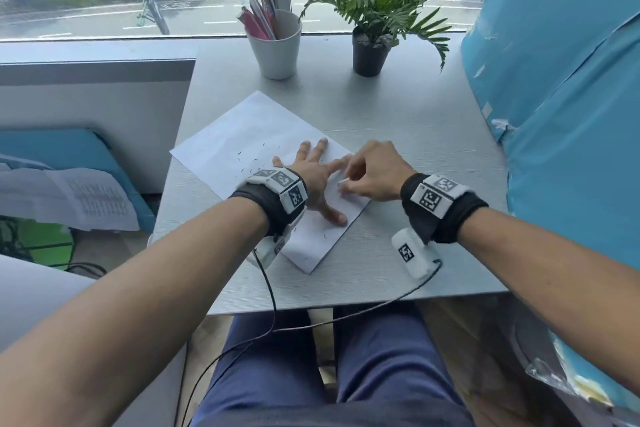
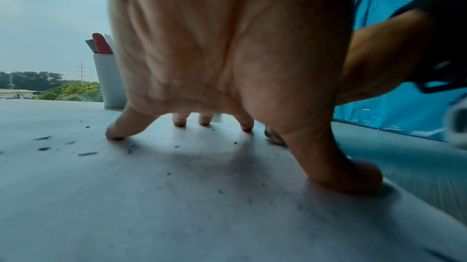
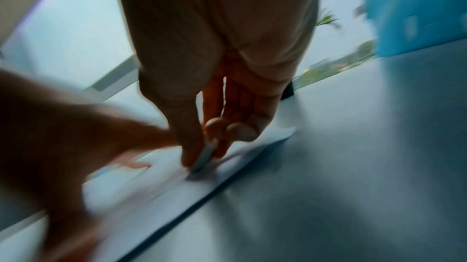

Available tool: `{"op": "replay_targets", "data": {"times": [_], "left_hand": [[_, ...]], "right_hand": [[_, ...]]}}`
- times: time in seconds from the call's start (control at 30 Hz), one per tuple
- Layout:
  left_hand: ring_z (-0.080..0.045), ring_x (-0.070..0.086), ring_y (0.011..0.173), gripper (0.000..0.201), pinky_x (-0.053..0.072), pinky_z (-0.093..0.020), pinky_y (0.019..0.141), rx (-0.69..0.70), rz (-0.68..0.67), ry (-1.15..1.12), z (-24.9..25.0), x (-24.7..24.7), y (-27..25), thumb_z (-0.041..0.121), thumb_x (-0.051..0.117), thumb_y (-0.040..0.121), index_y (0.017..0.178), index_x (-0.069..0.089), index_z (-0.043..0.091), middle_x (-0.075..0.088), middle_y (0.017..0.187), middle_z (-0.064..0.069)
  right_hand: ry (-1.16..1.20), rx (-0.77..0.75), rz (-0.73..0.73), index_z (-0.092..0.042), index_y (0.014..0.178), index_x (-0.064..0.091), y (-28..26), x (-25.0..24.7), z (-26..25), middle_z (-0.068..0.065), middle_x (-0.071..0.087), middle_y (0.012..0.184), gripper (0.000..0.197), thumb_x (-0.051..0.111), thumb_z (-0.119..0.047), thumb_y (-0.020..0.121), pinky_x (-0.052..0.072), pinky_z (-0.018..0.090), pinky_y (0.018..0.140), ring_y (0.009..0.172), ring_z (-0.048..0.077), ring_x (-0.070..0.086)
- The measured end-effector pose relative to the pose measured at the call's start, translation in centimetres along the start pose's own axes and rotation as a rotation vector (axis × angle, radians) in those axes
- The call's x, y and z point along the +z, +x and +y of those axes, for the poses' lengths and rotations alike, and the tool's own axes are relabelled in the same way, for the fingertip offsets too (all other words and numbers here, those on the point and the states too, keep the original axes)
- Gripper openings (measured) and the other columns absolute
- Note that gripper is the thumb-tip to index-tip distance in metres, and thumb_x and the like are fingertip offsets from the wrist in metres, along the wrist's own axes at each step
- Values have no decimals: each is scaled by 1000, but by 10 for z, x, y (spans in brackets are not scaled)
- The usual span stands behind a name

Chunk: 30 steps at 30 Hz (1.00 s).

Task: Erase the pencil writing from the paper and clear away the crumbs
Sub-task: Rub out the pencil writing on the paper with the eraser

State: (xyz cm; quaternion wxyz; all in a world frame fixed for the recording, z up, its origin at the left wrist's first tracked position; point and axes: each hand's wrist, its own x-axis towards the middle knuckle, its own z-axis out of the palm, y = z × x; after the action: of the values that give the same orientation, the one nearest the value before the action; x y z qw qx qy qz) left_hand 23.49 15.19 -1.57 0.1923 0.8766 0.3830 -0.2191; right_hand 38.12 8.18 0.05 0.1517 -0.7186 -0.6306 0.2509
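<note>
Left hand (image 1: 313, 180) splayed flat pinning the paper (image 1: 242, 135) on the desk (image 1: 415, 135), right hand (image 1: 374, 173) pinching a small eraser (image 3: 204, 156) near the sheet's edge, crumbs (image 1: 247, 163) everywhere; hard scrubbing there could probably crease or tear it.

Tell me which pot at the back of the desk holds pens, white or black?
The white cup, left of the black pot. It holds pink and white pens; the black one holds a green plant.

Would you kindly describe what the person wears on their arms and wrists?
Both forearms are bare, no sleeves. Each wrist carries a black strap topped with white blocks bearing black square markers. A white camera unit hangs under each wrist, trailing a thin black cable.
</note>
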Motion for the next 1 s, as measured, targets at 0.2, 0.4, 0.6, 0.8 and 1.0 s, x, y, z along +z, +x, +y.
{"op": "replay_targets", "data": {"times": [0.2, 0.4, 0.6, 0.8, 1.0], "left_hand": [[-29, -24, 149, 129, 5, -79, 106, -7, 0, -12, 1, 0, 0, 72, 81, 55, 151, -3, 53, -27, 162, 2], [-28, -22, 149, 131, 7, -79, 106, 1, 27, -20, -1, 2, 3, 73, 82, 52, 149, -3, 57, -23, 163, 3], [-28, -23, 149, 134, 5, -81, 104, 7, 18, -48, -2, 2, 5, 72, 83, 51, 151, -4, 54, -25, 163, 4], [-28, -23, 149, 142, 4, -81, 104, -12, 13, -47, 0, 1, 8, 73, 82, 50, 153, -11, 45, -26, 162, 5], [-25, -21, 150, 142, 5, -80, 105, -5, 30, -49, -2, 2, 6, 73, 83, 48, 153, -9, 47, -22, 163, 8]], "right_hand": [[21, 74, 80, -14, 78, 80, 12, 2, 4, -5, 72, 72, 13, 81, -24, 71, 49, 9, 61, 65, 2, 63], [70, 190, 168, -15, 76, 80, 22, -15, 13, -3, 73, 69, 14, 83, -26, 68, 48, 11, 62, 67, 6, 65], [39, 107, 73, -16, 77, 80, 12, -2, 5, -1, 74, 73, 12, 82, -26, 71, 50, 19, 69, 71, 9, 67], [43, 33, 90, -15, 77, 80, 4, 12, -12, -1, 75, 75, 8, 77, -20, 73, 57, 23, 71, 71, 9, 69], [62, 180, 189, -16, 76, 80, 26, -15, 10, -1, 75, 73, 12, 80, -25, 70, 58, 26, 75, 70, 10, 68]]}}
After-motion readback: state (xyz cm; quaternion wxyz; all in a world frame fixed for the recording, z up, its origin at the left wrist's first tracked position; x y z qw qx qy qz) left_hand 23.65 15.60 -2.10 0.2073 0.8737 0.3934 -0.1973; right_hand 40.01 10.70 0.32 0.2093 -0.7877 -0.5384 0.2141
